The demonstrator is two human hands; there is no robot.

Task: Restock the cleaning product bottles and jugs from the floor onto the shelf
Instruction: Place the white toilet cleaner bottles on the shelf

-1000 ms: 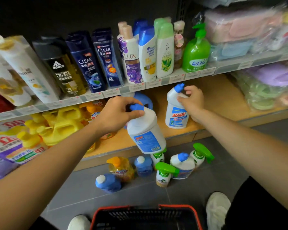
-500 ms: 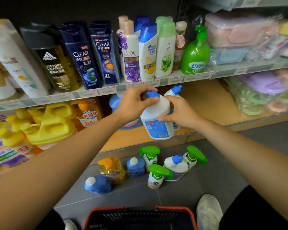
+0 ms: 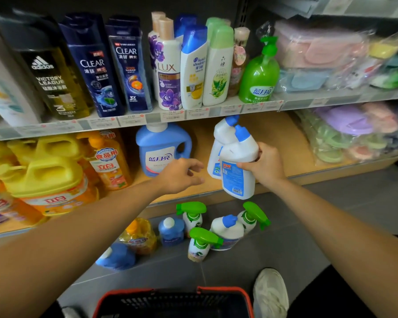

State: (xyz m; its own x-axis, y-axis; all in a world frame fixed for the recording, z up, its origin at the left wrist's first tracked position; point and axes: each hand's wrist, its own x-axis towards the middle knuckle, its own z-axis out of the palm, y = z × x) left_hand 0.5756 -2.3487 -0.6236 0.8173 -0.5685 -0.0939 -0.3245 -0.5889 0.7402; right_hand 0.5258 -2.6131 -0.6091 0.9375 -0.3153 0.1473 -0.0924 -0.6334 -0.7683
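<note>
— Where's the white bottle (image 3: 238,166) sitting?
— My right hand (image 3: 265,167) is gripping it, fingers clamped round its body, tilted over the shelf (image 3: 278,138) edge, its twin (image 3: 217,143) just beyond the fingers. I'm judging it as mid-placement; next I'm standing it upright beside the twin.
— The left hand (image 3: 182,175)?
— Fingers apart, holding nothing. Half a second ago it was gripping the neck; now it's pulling away.

Even indoor light, dim under the shelves; wide-angle bending and soft blur toward the edges.
</note>
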